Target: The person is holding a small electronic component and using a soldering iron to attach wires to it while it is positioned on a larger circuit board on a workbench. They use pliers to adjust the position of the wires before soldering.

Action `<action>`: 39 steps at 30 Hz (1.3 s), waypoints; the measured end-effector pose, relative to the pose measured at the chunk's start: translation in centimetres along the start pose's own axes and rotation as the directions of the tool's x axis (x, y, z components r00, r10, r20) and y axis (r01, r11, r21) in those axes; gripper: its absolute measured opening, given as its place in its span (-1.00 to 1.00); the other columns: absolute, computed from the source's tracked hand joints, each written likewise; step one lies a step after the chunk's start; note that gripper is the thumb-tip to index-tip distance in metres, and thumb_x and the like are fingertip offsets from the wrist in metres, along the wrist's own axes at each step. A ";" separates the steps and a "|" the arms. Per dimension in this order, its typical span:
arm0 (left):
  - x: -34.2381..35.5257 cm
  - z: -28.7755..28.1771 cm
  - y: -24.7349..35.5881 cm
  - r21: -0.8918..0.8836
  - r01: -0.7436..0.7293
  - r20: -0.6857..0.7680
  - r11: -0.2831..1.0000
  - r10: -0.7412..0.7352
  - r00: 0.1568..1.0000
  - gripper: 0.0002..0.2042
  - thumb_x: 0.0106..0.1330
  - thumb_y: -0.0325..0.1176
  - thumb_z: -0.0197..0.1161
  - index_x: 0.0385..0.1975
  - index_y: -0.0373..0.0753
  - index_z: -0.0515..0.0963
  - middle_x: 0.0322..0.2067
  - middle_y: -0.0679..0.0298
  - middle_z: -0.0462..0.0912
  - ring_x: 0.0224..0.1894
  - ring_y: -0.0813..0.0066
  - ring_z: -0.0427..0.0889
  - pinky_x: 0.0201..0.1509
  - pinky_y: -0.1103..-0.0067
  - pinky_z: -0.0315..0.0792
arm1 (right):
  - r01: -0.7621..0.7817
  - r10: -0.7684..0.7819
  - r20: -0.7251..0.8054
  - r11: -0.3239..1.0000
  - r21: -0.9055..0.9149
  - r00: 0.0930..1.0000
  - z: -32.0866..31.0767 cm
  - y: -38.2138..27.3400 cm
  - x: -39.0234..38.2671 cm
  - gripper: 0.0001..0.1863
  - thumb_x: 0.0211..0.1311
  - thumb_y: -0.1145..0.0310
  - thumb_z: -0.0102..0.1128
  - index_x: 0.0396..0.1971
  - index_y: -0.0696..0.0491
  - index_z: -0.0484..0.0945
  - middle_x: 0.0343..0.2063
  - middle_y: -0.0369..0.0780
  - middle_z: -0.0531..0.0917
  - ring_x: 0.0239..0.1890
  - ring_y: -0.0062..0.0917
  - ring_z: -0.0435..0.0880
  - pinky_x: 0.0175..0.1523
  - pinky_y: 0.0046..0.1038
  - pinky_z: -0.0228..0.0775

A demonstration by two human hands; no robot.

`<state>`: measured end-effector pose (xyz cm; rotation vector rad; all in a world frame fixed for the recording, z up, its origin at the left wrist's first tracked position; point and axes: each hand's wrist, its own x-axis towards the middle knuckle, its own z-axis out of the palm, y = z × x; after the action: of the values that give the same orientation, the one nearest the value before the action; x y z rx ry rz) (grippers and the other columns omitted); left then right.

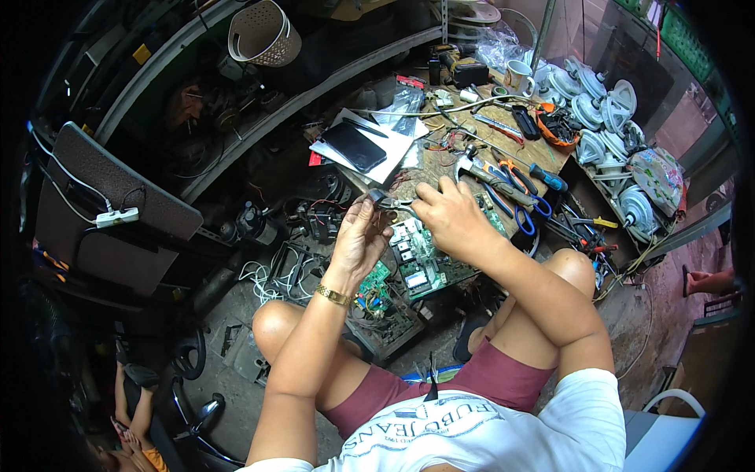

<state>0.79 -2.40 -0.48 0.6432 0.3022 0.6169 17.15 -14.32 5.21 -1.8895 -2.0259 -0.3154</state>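
My left hand point(360, 240), with a gold watch on its wrist, is raised with a small dark part point(377, 195) pinched in its fingertips. Shiny metal shows beside that part, toward my right hand point(452, 216). The right hand is closed, knuckles up, close to the left fingertips; what its fingers grip is hidden. Below both hands lies a green circuit board point(417, 256) with pale blocks along one side. A second circuit board point(373, 287) with coloured components sits nearer my left knee.
On the wooden bench point(440, 157) are a black phone point(355, 147) on papers, a hammer point(472, 163), blue-handled scissors point(524, 222), a screwdriver point(548, 177) and a mug point(519, 77). Grey-white round parts point(586, 106) pile up right. Another person's legs point(140, 417) show lower left.
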 end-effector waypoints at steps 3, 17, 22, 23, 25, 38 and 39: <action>-0.1 -0.2 0.1 0.018 0.028 -0.030 0.999 -0.027 0.999 -0.77 0.36 -0.23 0.21 -0.06 -0.13 0.50 -0.15 0.33 0.64 -0.18 0.54 0.55 -0.26 0.59 0.35 | 0.043 -0.044 0.012 0.998 0.045 0.999 0.0 0.6 0.0 -0.78 -0.14 0.56 0.14 -0.38 0.08 0.56 -0.19 -0.22 0.52 -0.18 -0.27 0.46 -0.14 -0.24 0.31; 0.6 1.0 1.1 0.555 -0.401 0.065 0.729 0.442 0.895 -0.59 0.21 -0.61 0.27 0.09 -0.36 0.43 -0.06 0.20 0.59 -0.04 0.52 0.58 0.08 0.64 0.48 | -0.088 0.091 -0.111 0.996 0.030 0.990 0.5 -1.1 -0.4 -0.77 -0.05 0.54 0.10 -0.30 0.12 0.56 -0.14 -0.13 0.52 -0.10 -0.22 0.45 -0.11 -0.18 0.29; 0.4 1.3 1.1 0.543 -0.404 0.096 0.737 0.423 0.901 -0.61 0.19 -0.64 0.27 0.05 -0.37 0.46 -0.05 0.20 0.59 -0.03 0.53 0.57 0.09 0.64 0.47 | -0.096 0.099 -0.104 0.995 0.035 0.990 0.7 -1.2 -0.5 -0.76 -0.03 0.52 0.11 -0.28 0.12 0.57 -0.12 -0.14 0.53 -0.10 -0.25 0.46 -0.10 -0.19 0.29; 0.4 1.3 1.1 0.540 -0.410 0.108 0.735 0.423 0.900 -0.61 0.19 -0.65 0.27 0.05 -0.37 0.46 -0.05 0.20 0.59 -0.03 0.54 0.57 0.08 0.64 0.48 | -0.101 0.104 -0.095 0.994 0.032 0.990 0.7 -1.3 -0.5 -0.76 -0.03 0.51 0.11 -0.28 0.12 0.57 -0.12 -0.14 0.53 -0.10 -0.25 0.46 -0.09 -0.18 0.29; 0.4 1.3 1.1 0.610 -0.464 0.159 0.642 0.474 0.866 -0.62 0.18 -0.65 0.27 0.03 -0.37 0.46 -0.05 0.19 0.60 -0.03 0.55 0.56 0.06 0.64 0.48 | -0.104 0.107 -0.099 0.994 0.030 0.989 0.8 -1.3 -0.5 -0.77 -0.02 0.51 0.11 -0.29 0.12 0.56 -0.14 -0.15 0.53 -0.11 -0.25 0.47 -0.10 -0.19 0.30; -1.1 2.1 -0.4 0.560 -0.323 0.207 0.763 0.249 0.946 -0.60 0.11 -0.67 0.30 -0.01 -0.40 0.47 -0.08 0.20 0.60 -0.10 0.61 0.56 -0.01 0.62 0.48 | -0.065 0.069 -0.030 0.991 0.115 0.997 0.6 -1.2 0.5 -0.78 -0.07 0.52 0.11 -0.33 0.12 0.53 -0.24 -0.16 0.53 -0.22 -0.21 0.52 -0.11 -0.18 0.42; -1.0 2.6 -0.5 0.647 -0.371 0.186 0.666 0.334 0.924 -0.63 0.15 -0.67 0.27 -0.01 -0.39 0.46 -0.07 0.21 0.60 -0.14 0.62 0.57 -0.05 0.62 0.49 | -0.057 0.071 -0.072 0.983 0.177 0.995 0.2 -1.2 0.5 -0.77 -0.07 0.53 0.11 -0.31 0.12 0.53 -0.24 -0.14 0.53 -0.22 -0.19 0.53 -0.10 -0.20 0.42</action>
<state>1.35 -4.55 1.30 1.4537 0.3577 0.8706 15.89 -13.92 5.33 -1.8024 -1.8725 -0.1852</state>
